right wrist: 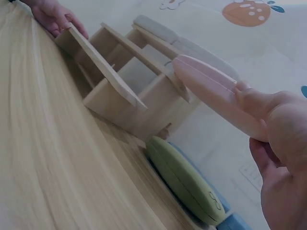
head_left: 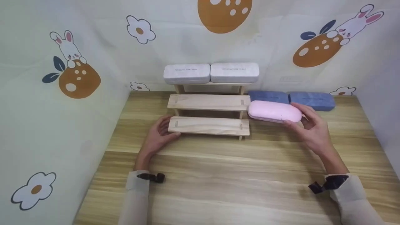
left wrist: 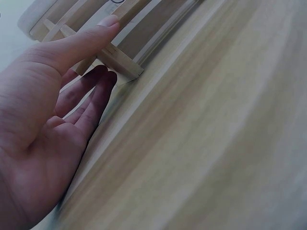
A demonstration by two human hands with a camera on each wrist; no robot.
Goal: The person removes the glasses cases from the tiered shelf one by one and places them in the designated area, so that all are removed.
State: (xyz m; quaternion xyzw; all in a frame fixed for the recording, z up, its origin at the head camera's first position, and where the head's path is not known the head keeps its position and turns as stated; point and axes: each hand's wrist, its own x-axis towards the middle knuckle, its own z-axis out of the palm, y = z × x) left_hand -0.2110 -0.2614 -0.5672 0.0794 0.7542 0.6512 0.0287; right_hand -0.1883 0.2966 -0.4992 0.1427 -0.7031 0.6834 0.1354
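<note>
My right hand (head_left: 315, 132) pinches the right end of a pink glasses case (head_left: 272, 111) between thumb and fingers. The case is lifted beside the middle step of a three-tier wooden display rack (head_left: 207, 125); its left end reaches that step's right end in the head view. At the bottom step's left end is my left hand (head_left: 156, 137), gripping it with the thumb along the front edge and the fingers bent round the side. Two pale grey glasses cases (head_left: 187, 74) lie side by side on the top step. The lower two steps bear no cases.
Two blue glasses cases (head_left: 312, 100) lie on the wood-grain table (head_left: 231, 178) right of the rack, against the back wall. A green glasses case (right wrist: 184, 179) sits in front of them, hidden by the pink one in the head view. Printed walls stand behind and at both sides.
</note>
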